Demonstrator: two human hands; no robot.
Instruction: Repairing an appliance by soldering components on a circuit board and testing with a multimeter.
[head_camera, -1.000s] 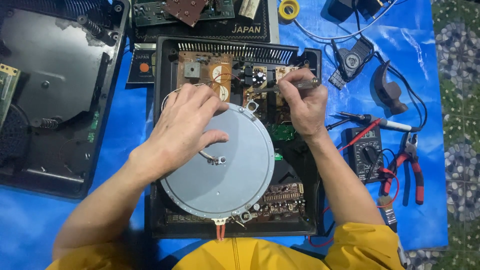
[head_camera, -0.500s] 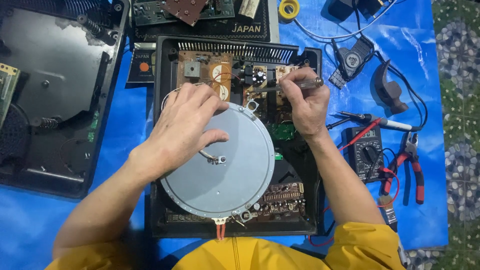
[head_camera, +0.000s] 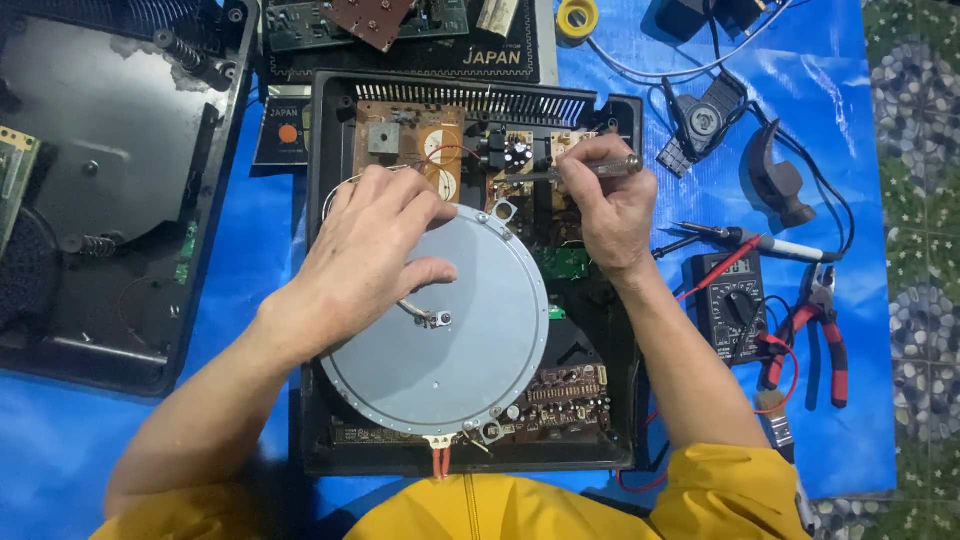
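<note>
**Two hands inside an opened appliance**

Two hands work in the black housing (head_camera: 322, 300) that lies on the blue tarp (head_camera: 240, 250). The left hand (head_camera: 370, 250) rests palm-down on the upper left part of the round grey disc (head_camera: 450, 340), fingers spread and slightly curled, thumb pointing toward the disc's centre clip; it appears to steady the disc. The right hand (head_camera: 610, 205) is closed around a screwdriver (head_camera: 585, 170), whose shaft points left toward the brown circuit board (head_camera: 440, 140) along the housing's far edge, just beyond the disc's upper rim.

Judging from this, the step in hand is working on a fastener or part at the board while the disc is held out of the way. A next move would call for keeping the tip seated and the disc from sliding.

Toward the tarp's right edge lie a multimeter (head_camera: 728, 305) and red-handled pliers (head_camera: 822, 335), well apart from both hands.
</note>
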